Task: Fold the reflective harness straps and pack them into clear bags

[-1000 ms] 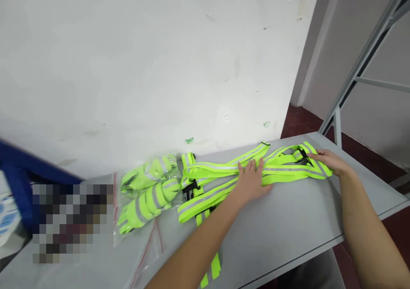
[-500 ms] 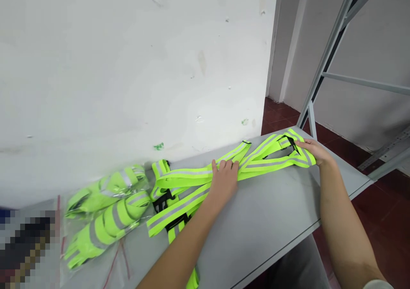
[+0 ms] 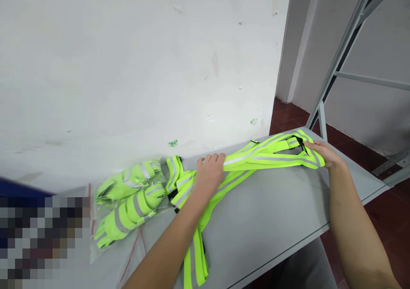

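A neon yellow reflective strap harness [image 3: 272, 157] with grey stripes and black buckles stretches across the grey table [image 3: 269, 203]. My left hand [image 3: 209, 173] is closed round its straps near the middle. At the table's far right, my right hand [image 3: 323, 151] pinches the looped end, beside a black buckle [image 3: 300, 144]. Left of my left hand lie more folded straps, and some hang toward the near side below my forearm. Part of the harness is hidden behind my left hand and arm.
Two clear plastic bags with rolled neon harnesses [image 3: 137, 210] lie at the left by the white wall [image 3: 144, 67]. A clear bag with a red seal line [image 3: 130, 255] is in front of them. A grey metal frame [image 3: 341, 45] stands behind the table's right end.
My left hand has slid left along the straps, drawing them together and lifting them a little. My right hand keeps its hold on the end. The view has shifted slightly left.
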Action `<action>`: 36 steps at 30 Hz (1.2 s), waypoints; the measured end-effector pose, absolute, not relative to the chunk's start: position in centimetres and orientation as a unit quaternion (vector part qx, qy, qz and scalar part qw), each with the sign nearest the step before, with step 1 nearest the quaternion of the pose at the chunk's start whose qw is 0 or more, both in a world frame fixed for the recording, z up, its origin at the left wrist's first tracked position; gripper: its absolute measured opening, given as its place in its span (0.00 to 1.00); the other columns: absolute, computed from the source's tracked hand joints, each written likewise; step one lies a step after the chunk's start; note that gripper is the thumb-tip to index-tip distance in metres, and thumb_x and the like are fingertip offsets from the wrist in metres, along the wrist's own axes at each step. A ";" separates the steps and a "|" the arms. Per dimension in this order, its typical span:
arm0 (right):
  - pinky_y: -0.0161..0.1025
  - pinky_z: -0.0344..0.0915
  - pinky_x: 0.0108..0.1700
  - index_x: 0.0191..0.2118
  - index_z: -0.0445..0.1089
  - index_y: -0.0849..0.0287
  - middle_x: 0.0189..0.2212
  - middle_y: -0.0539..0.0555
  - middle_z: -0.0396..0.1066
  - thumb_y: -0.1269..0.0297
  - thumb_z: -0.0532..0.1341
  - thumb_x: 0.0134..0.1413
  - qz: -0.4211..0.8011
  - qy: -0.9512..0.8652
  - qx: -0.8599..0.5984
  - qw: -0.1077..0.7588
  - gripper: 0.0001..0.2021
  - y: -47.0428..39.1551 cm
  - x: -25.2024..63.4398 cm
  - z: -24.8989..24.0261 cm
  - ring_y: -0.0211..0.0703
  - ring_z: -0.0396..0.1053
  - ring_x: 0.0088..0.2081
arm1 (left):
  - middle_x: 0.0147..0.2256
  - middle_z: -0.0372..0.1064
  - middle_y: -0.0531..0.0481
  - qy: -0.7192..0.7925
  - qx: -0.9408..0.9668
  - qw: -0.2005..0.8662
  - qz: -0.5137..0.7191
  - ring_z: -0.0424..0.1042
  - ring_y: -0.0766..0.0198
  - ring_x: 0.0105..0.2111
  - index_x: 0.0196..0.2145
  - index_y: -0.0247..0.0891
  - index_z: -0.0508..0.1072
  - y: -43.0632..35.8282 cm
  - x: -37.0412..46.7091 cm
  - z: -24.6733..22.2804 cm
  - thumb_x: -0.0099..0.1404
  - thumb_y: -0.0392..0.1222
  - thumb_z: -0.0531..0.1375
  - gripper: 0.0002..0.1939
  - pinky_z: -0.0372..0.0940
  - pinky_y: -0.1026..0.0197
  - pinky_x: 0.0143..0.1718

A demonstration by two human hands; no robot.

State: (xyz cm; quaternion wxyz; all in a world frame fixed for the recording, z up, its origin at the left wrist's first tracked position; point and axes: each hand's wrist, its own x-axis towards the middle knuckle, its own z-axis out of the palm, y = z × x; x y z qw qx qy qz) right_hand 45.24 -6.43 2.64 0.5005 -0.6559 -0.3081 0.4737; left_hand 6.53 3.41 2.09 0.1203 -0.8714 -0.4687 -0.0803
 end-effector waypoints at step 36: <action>0.39 0.57 0.28 0.54 0.69 0.54 0.41 0.60 0.71 0.62 0.50 0.59 -0.028 -0.532 -0.846 0.009 0.20 -6.9 34.4 2.8 0.51 0.72 0.36 | 0.44 0.72 0.42 -0.598 -0.792 0.107 -0.062 0.66 0.47 0.44 0.50 0.39 0.73 0.7 -7.1 4.5 0.56 0.28 0.49 0.26 0.63 0.51 0.40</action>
